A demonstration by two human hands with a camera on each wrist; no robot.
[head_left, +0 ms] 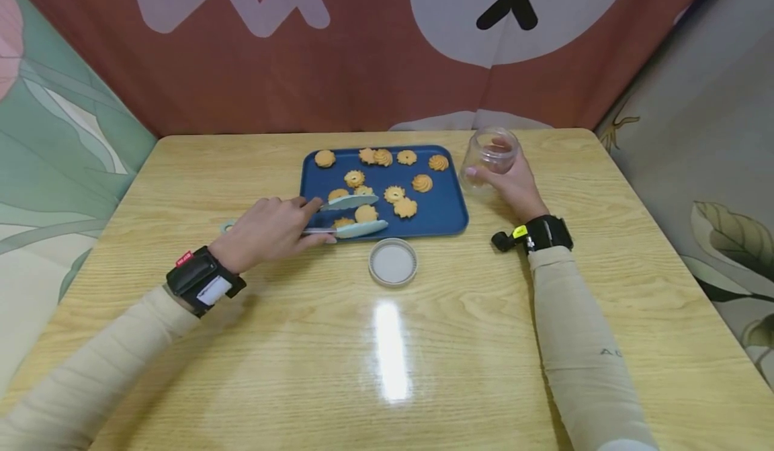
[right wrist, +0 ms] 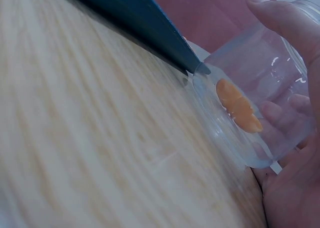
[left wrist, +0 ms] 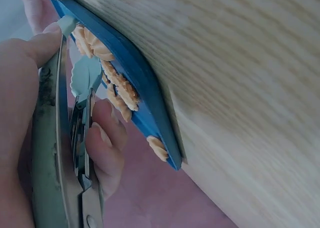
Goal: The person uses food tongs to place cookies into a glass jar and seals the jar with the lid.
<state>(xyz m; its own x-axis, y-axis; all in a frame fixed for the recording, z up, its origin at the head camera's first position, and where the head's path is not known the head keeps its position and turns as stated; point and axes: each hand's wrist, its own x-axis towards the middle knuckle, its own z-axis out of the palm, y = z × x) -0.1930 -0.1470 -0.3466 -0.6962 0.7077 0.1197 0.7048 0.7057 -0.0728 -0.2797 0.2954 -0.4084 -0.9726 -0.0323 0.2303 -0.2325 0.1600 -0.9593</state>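
My pale-green-and-silver two-armed tongs (left wrist: 49,158): bare shiny metal along the arms, matt plastic-looking handles and tips. My clear round-bodied jar (right wrist: 240,68): smooth, glossy, see-through; glass or plastic, I can't tell. Golden round cookies (head_left: 422,183): dry, matt, ridged, rough. Dark blue rectangular tray (head_left: 444,212): plastic-looking, smooth, slight sheen. Pale yellow wood-grain table (head_left: 484,343): smooth, glossy, throws back a white streak. Red-brown printed backdrop (head_left: 369,74): cloth-looking, matt. My beige long sleeves (head_left: 580,330): matt cloth, wrinkled.
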